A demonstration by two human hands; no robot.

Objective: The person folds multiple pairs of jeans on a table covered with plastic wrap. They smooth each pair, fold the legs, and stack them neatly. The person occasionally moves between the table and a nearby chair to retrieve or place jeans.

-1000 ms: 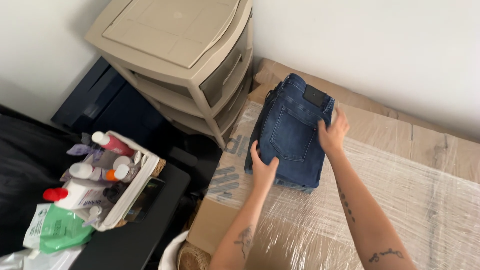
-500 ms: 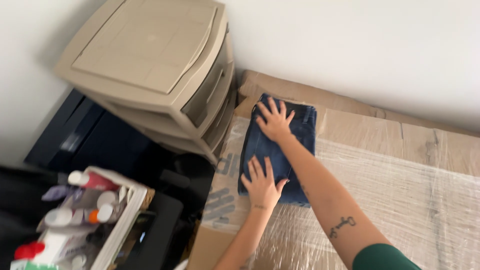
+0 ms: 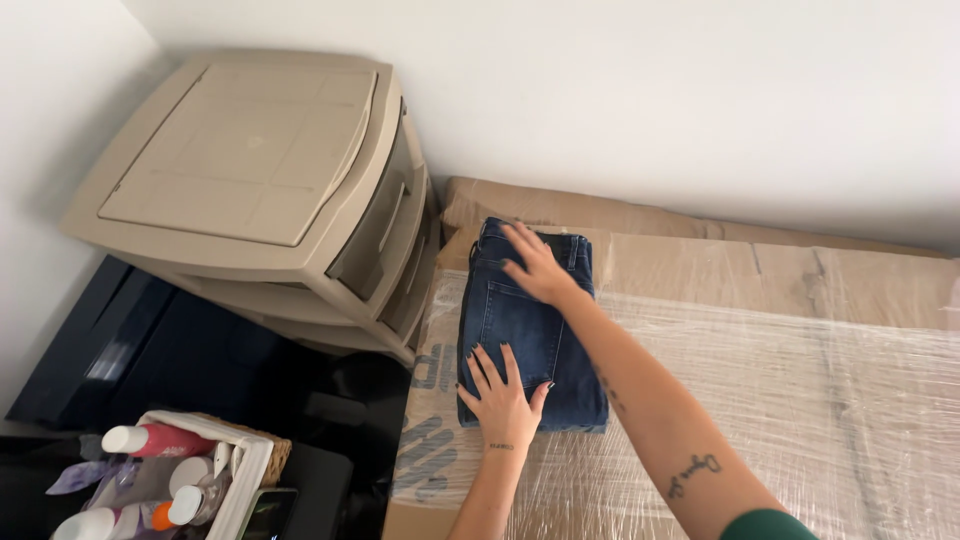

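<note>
A folded pair of dark blue jeans (image 3: 530, 330) lies flat on a big cardboard box wrapped in clear film (image 3: 800, 400). My left hand (image 3: 503, 398) rests palm down on the near end of the jeans, fingers spread. My right hand (image 3: 537, 264) presses flat on the far end near the waistband. Neither hand grips the cloth.
A beige plastic drawer unit (image 3: 270, 190) stands left of the box against the white wall. Below it is a dark blue case (image 3: 130, 350). A white-lined basket (image 3: 190, 470) with bottles and tubes sits at the bottom left on a black surface.
The jeans were held up by both hands; they have since been laid flat on the box and both hands now press on top. The view has shifted left and down.
</note>
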